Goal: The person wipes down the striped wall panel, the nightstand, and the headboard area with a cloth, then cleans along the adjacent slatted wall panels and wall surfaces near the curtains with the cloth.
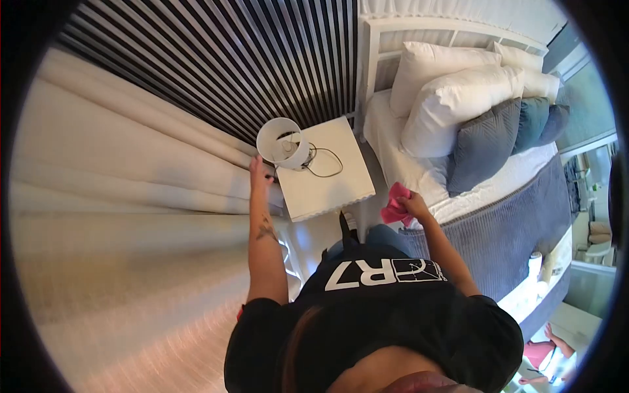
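My right hand is closed on a crumpled pink cloth, held between the nightstand and the bed. My left hand is raised at the nightstand's left side, close to the curtain, with its fingers stretched out. Just beside those fingers stands a lamp with a white round shade; whether they touch it I cannot tell. The lamp rests on the back left part of a white nightstand. Its dark cord lies in a loop on the tabletop. A small dark piece shows by my left hand, too small to name.
Pale curtains hang along the left, below a dark slatted wall. To the right is a bed with white pillows, grey cushions and a grey ribbed blanket. Another person's arm shows at the lower right.
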Demonstrator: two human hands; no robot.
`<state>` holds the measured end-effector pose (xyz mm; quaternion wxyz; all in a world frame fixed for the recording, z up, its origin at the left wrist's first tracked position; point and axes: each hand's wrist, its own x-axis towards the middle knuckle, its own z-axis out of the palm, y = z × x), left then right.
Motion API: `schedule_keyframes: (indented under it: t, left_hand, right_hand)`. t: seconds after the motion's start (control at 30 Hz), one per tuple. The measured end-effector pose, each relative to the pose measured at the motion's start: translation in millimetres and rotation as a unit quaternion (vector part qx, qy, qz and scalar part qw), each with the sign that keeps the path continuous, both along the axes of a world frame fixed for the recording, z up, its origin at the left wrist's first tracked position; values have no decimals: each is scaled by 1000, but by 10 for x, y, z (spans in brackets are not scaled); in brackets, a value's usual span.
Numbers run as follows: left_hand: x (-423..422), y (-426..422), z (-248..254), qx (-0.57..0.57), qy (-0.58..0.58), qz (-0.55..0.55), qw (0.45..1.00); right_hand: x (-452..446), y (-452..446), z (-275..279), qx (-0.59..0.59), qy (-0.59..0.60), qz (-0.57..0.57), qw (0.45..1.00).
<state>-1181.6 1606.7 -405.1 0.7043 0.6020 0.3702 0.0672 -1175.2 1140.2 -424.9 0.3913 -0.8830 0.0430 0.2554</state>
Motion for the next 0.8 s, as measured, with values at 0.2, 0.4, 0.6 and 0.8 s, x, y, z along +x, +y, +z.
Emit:
schedule_keyframes:
  t: [0.2,0.4,0.6,0.8]
  left_hand:
    - [415,316,8,-24,100,-125,987]
    - [574,287,-123,-23,76,-97,992]
    - [739,229,-98,-18,34,-124,992]
    - [716,79,-63,-56,53,-119,990]
  right_hand:
    - [-77,-406,-290,19,-3,-120,993]
    - [-236,-403,-346,31,26,-160,986]
    - [62,-40,-163,-11,3,-82,997]
    - [417,236,185,33,-25,-86,995]
